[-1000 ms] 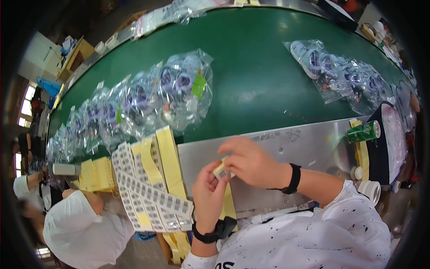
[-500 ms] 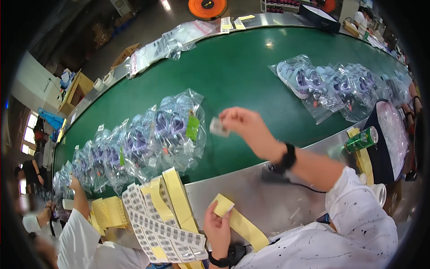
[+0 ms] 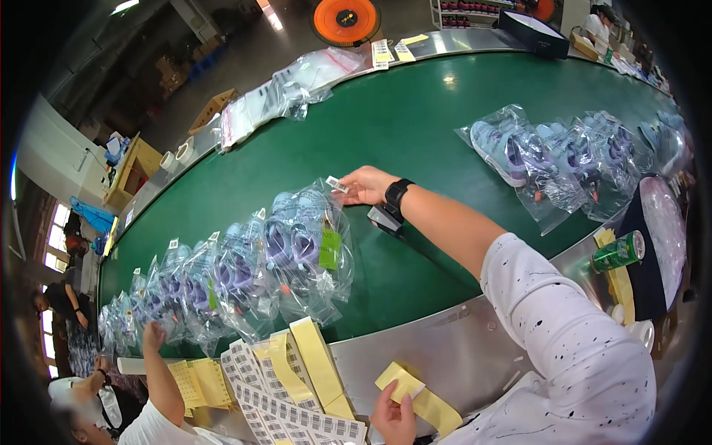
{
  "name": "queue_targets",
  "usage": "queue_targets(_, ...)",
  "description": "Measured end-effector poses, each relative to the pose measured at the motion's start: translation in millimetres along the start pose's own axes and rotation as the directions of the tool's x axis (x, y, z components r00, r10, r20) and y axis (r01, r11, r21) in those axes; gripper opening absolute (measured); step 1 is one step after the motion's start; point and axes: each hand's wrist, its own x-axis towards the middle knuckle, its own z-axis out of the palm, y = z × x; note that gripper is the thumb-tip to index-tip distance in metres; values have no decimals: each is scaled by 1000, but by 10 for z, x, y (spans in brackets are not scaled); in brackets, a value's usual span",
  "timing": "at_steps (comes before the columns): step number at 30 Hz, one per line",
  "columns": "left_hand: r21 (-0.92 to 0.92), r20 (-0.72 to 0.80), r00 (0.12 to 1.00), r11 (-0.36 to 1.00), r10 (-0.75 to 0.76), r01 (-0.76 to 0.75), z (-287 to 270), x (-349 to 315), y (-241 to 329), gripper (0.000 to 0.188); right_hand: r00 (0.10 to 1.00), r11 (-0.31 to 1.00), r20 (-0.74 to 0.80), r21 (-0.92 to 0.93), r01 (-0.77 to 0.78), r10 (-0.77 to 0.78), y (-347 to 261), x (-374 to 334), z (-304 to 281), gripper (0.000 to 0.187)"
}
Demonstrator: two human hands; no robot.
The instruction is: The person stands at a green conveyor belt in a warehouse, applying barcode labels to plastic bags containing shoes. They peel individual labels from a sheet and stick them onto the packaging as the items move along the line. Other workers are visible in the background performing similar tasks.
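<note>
My right hand (image 3: pixel 366 185) reaches out over the green conveyor belt (image 3: pixel 415 126) and pinches a small white barcode sticker (image 3: pixel 336 184) at the top edge of a clear bag of purple shoes (image 3: pixel 305 241). A black watch sits on that wrist. Low at the near edge, my left hand (image 3: pixel 394 417) holds a yellow strip of backing paper (image 3: pixel 415 394) over the metal ledge (image 3: pixel 460 341). Sheets of barcode stickers (image 3: pixel 289 400) lie to its left.
A row of bagged shoes (image 3: pixel 185 285) runs left along the belt; more bagged shoes (image 3: pixel 549 152) lie at the right. A green can (image 3: pixel 618 252) stands on the right ledge. Another person's arm (image 3: pixel 159 363) reaches toward the bags at lower left.
My right hand has carried the sticker from near my left hand out across the belt to the bag of shoes. My left hand dropped lower with the yellow backing strip.
</note>
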Motion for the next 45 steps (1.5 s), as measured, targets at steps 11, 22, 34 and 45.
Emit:
queue_targets(11, 72, 59, 997, 996, -56, 52, 109, -74, 37, 30, 994, 980, -69, -189, 69, -83, 13, -27, 117, 10)
queue_targets(22, -233, -19, 999, 972, -48, 42, -691, -688, -43, 25, 909, 946, -281, -195, 260, -308, 66, -637, 239, 52)
queue_targets(34, 109, -486, 661, 711, -571, 695, -1895, -1959, -2217, 23, 329, -20, 928, -330, 944, 174, 1865, -2807, 1971, 47)
queue_targets(45, 220, -659, 676, 774, -330, 593, -1749, -2169, -2633, 51, 379, 6, 848, -410, 912, 371, 1921, -2970, 1933, 29)
